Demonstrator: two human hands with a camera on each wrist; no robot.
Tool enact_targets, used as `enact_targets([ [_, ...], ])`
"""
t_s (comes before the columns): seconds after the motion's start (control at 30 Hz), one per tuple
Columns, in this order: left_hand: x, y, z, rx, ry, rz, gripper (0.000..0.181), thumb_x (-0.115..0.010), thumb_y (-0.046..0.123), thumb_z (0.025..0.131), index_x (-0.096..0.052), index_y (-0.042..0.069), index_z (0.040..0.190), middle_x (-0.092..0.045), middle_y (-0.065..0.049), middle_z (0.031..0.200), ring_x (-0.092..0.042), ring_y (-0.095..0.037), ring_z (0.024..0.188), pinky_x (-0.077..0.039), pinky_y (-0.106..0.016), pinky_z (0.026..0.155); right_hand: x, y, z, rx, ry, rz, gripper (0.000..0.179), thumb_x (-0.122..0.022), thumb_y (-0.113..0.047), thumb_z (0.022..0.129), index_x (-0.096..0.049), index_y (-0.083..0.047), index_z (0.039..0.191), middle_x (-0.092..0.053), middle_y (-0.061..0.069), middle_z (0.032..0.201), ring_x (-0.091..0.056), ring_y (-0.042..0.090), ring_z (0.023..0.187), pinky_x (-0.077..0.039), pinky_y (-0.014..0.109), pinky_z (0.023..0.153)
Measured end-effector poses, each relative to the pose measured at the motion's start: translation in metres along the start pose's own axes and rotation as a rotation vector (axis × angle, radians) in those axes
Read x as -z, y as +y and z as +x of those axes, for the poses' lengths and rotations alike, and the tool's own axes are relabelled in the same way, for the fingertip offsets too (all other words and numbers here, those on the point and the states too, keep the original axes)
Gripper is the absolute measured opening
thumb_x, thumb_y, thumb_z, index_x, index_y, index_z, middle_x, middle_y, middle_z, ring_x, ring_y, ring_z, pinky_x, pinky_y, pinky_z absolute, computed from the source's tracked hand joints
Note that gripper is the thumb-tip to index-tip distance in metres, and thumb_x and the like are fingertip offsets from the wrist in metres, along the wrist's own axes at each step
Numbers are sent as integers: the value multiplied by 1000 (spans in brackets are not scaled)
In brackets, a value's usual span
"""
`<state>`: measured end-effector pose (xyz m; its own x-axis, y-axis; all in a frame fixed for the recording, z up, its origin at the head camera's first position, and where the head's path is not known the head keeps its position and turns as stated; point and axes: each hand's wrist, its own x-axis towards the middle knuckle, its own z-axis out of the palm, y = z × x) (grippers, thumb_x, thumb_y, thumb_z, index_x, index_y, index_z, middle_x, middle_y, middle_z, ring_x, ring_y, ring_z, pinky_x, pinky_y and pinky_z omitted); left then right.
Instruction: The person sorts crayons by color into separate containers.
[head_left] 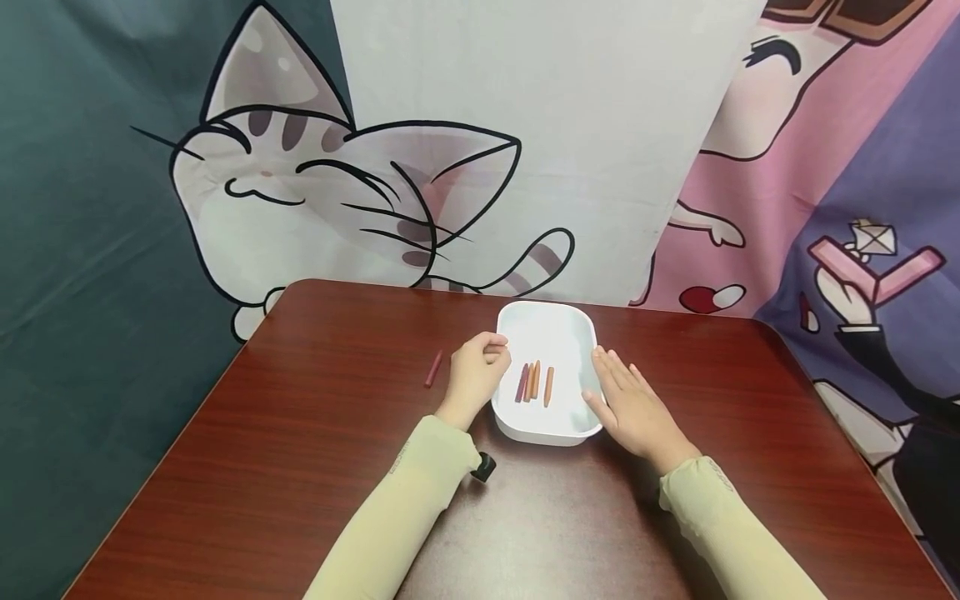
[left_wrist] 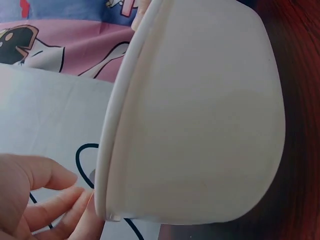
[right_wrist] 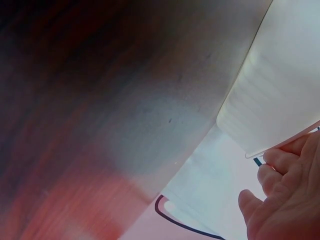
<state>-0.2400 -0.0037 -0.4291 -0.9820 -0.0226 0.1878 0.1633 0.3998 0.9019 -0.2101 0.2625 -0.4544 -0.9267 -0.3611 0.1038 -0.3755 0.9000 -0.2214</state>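
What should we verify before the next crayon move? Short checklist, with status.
1. White tray seated on the table: ok, it appears to rest flat.
2. All crayons inside: not ok. Four crayons lie in the tray; one dark red crayon lies on the table, left of it.
3. Dark red crayon exposed: ok, nothing covers it.
4. Left hand empty: ok, nothing seen in its grasp.
5. Left hand clear of the tray: cannot tell. It is at the left rim; contact is unclear.
6. Right hand steadying the tray: ok, probably; it rests against the right side.
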Motion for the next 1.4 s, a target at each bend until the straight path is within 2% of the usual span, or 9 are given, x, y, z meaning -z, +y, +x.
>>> enact_targets([
  [0.2, 7, -5, -3, -59, -7, -24, 20, -62, 10, 95, -71, 6, 112, -75, -9, 102, -72, -21, 95, -58, -39, 87, 1, 0, -1, -4, 2, 2, 73, -43, -44, 106, -23, 1, 159, -21, 17, 166, -18, 38, 153, -15, 57, 121],
  [0.33, 17, -9, -2, -62, 1, 1, 20, -62, 14, 96, -71, 8, 113, -75, -6, 103, -72, -18, 93, -57, -38, 83, 1, 0, -1, -8, -2, 11, 73, -42, -44, 106, -23, 1, 159, -21, 17, 166, -16, 38, 153, -14, 56, 122],
  [0.5, 35, -18, 2, -52, 8, 6, 20, -62, 14, 97, -70, 8, 114, -74, -8, 104, -72, -21, 92, -56, -40, 82, 1, 0, -1, -3, 6, 7, 72, -42, -44, 106, -24, 2, 158, -22, 18, 166, -16, 37, 153, -16, 58, 121],
  [0.73, 59, -33, 9, 55, 13, 64, 25, -60, 16, 96, -69, 8, 118, -73, -10, 107, -71, -25, 98, -54, -44, 86, 2, 0, -1, 1, 7, 3, 72, -43, -43, 106, -24, 2, 158, -23, 18, 165, -19, 39, 152, -17, 58, 121],
  [0.97, 68, -51, 16, 125, 23, 151, 31, -58, 15, 95, -67, 4, 122, -72, -12, 109, -69, -28, 102, -53, -45, 87, 1, 0, -1, -2, 7, 8, 72, -44, -43, 106, -24, 2, 158, -23, 18, 165, -19, 39, 152, -16, 58, 121],
  [1.13, 71, -63, 22, 178, 8, 167, 35, -56, 17, 95, -66, 3, 125, -71, -14, 110, -68, -27, 87, -54, -44, 86, -1, 1, -1, -2, 5, 9, 72, -43, -44, 106, -23, 2, 159, -22, 17, 166, -18, 39, 152, -16, 58, 121],
  [1.2, 72, -64, 24, 199, -6, 176, 35, -57, 18, 95, -65, 3, 126, -71, -14, 111, -67, -28, 85, -53, -43, 86, -1, 1, 0, -2, 5, 7, 72, -43, -44, 106, -23, 1, 159, -22, 17, 166, -19, 39, 152, -16, 58, 121],
  [1.4, 70, -69, 28, 220, -44, 242, 33, -60, 16, 96, -64, 1, 126, -69, -17, 118, -64, -32, 109, -50, -46, 96, 0, 0, 0, -1, -3, 5, 72, -43, -44, 106, -23, 1, 159, -21, 17, 166, -18, 39, 152, -16, 58, 121],
])
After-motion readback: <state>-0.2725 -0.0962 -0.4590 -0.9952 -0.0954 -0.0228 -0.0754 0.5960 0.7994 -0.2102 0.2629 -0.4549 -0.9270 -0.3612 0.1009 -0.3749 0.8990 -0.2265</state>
